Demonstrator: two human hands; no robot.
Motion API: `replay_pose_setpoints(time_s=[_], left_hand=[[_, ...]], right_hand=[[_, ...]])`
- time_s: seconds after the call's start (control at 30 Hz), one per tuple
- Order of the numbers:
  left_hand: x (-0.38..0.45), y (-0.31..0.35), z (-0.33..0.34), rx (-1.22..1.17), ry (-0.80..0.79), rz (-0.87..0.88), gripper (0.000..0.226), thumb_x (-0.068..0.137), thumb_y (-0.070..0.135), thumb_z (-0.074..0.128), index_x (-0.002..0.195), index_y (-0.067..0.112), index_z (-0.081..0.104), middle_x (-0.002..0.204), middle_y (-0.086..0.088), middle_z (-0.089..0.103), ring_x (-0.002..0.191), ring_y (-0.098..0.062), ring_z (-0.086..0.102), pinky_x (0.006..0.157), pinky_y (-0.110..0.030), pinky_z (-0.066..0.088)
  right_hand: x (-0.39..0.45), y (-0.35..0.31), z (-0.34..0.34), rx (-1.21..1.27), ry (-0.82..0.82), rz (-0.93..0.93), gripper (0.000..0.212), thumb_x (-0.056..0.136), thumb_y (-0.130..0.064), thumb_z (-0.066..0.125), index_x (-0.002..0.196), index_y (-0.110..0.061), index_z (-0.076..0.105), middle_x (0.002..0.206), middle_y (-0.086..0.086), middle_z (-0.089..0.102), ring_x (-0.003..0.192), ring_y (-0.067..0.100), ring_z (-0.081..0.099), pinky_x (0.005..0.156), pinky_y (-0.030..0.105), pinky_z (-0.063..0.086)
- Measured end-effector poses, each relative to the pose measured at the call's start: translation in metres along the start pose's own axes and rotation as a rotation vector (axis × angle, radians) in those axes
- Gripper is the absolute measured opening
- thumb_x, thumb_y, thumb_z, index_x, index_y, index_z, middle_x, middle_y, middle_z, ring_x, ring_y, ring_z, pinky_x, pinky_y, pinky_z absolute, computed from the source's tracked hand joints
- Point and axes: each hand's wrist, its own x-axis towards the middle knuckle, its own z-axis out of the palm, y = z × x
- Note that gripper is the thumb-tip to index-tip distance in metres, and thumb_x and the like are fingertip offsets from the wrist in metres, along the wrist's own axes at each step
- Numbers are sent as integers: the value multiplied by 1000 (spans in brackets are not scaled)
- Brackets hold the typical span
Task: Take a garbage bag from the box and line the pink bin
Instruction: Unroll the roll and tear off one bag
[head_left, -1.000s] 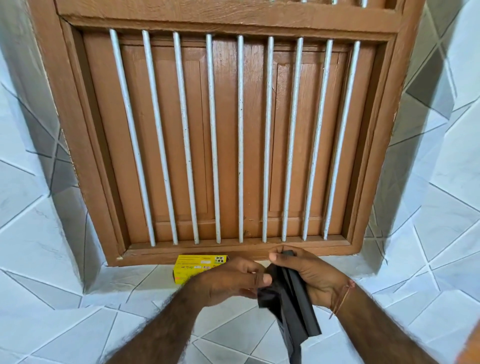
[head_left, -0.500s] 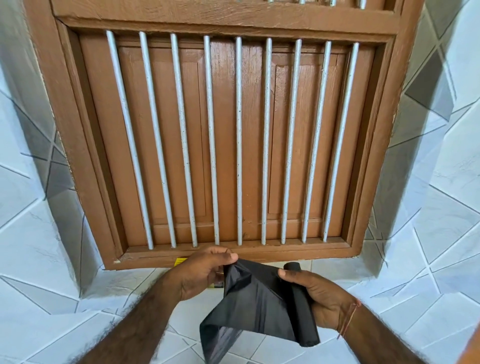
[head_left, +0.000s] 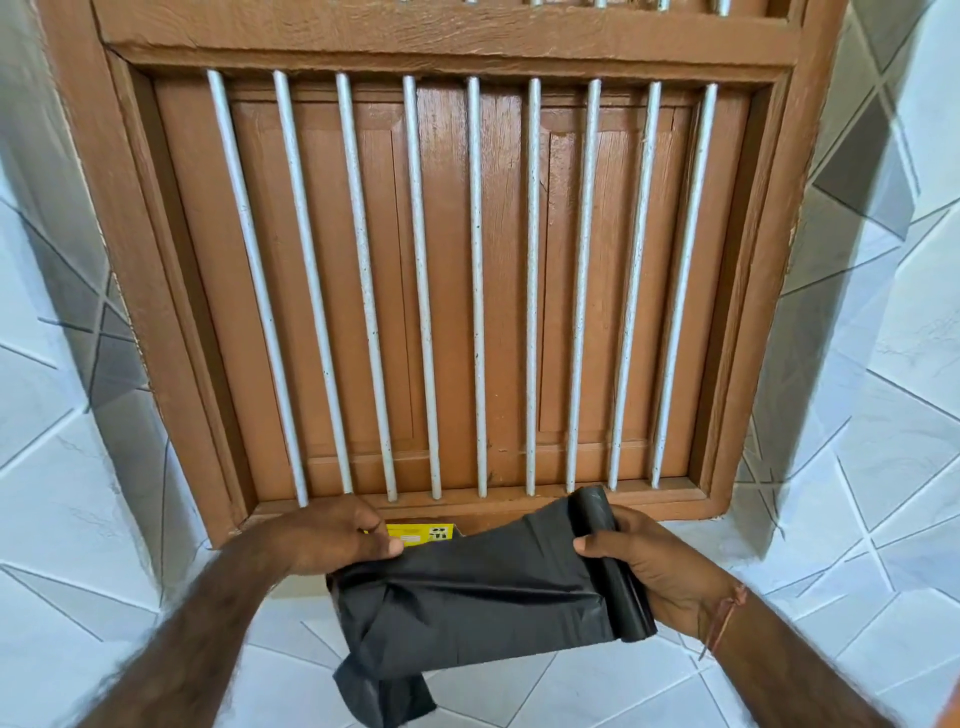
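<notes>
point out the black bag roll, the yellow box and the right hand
black bag roll (head_left: 613, 566), head view, on the still-wound cylinder at the sheet's right end
yellow box (head_left: 421, 534), head view, on its visible strip above the sheet
right hand (head_left: 660, 566), head view, on the palm behind the roll

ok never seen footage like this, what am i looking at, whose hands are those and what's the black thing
There is no machine here. The picture comes from a camera worn on a person's head, looking forward and down, so the two bare arms reaching in from the bottom are the wearer's own. The right hand grips a roll of black garbage bags. The left hand pinches the free end of the unrolled bag, which is stretched between the hands, with a loose corner hanging below. Behind the left hand, on the tiled ledge, a yellow box partly shows. Above it is a wooden window frame with white bars and shut shutters. No pink bin is in view.
</notes>
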Motion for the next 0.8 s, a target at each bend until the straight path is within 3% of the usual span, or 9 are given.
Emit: replay_pose_setpoints(time_s=[0.07, 0.13, 0.2, 0.27, 0.37, 0.47, 0.57, 0.67, 0.8], left_hand=[[3, 14, 9, -11, 92, 59, 32, 75, 61, 65, 73, 30, 70, 76, 14, 67, 78, -6, 62, 77, -34, 52], [7, 36, 26, -224, 140, 155, 34, 77, 54, 70, 96, 26, 72, 96, 11, 73, 93, -4, 66, 91, -35, 52], [13, 56, 50, -506, -28, 276, 36, 84, 37, 71, 116, 23, 67, 115, 4, 72, 109, -8, 65, 100, -33, 50], [20, 68, 74, -713, -194, 337, 43, 84, 29, 71, 123, 11, 63, 121, -8, 68, 113, -20, 63, 99, -33, 48], [27, 71, 86, -872, -183, 282, 46, 76, 26, 77, 113, 0, 66, 107, -14, 68, 98, -24, 64, 87, -35, 50], [32, 70, 74, -848, -95, 273, 29, 79, 16, 76, 102, 1, 68, 96, -11, 71, 87, -18, 67, 73, -26, 53], [32, 72, 57, -749, -107, 321, 4, 81, 11, 75, 84, 12, 73, 86, -5, 73, 80, -14, 68, 69, -24, 52], [29, 70, 46, -662, -85, 302, 11, 76, 21, 80, 80, 14, 72, 86, -10, 71, 83, -19, 64, 72, -29, 49], [25, 66, 35, -557, -131, 270, 3, 80, 14, 76, 82, 16, 75, 93, -6, 74, 88, -16, 68, 75, -27, 51]], right_hand=[[0, -10, 8, -65, -56, -36, 44, 67, -7, 77, 111, -5, 68, 115, 28, 67, 108, 46, 63, 99, 55, 48], [-1, -18, 18, -129, -148, -57, 40, 71, -7, 75, 111, -6, 68, 110, 22, 68, 106, 41, 64, 100, 52, 48], [-2, -24, 29, -163, -236, -63, 40, 75, -5, 71, 114, -4, 66, 108, 20, 68, 104, 36, 64, 99, 48, 48], [-3, -29, 35, -183, -284, -45, 45, 74, -7, 71, 118, -1, 63, 111, 22, 66, 106, 36, 62, 101, 49, 46], [-2, -32, 29, -141, -268, -2, 48, 74, -7, 72, 120, 2, 61, 119, 29, 63, 110, 40, 60, 105, 53, 44], [-3, -30, 15, -33, -186, 29, 44, 75, -11, 69, 118, -3, 67, 122, 26, 65, 105, 35, 65, 93, 42, 53], [-4, -24, 6, 43, -141, 48, 41, 78, -18, 70, 117, -7, 69, 122, 22, 67, 110, 36, 65, 96, 44, 51], [-2, -15, 2, 52, -88, 42, 49, 76, -14, 76, 122, -3, 65, 124, 26, 64, 121, 44, 57, 107, 54, 42], [2, -12, 4, -48, 36, 31, 67, 60, -18, 88, 118, -1, 62, 116, 29, 67, 106, 43, 64, 101, 62, 44]])
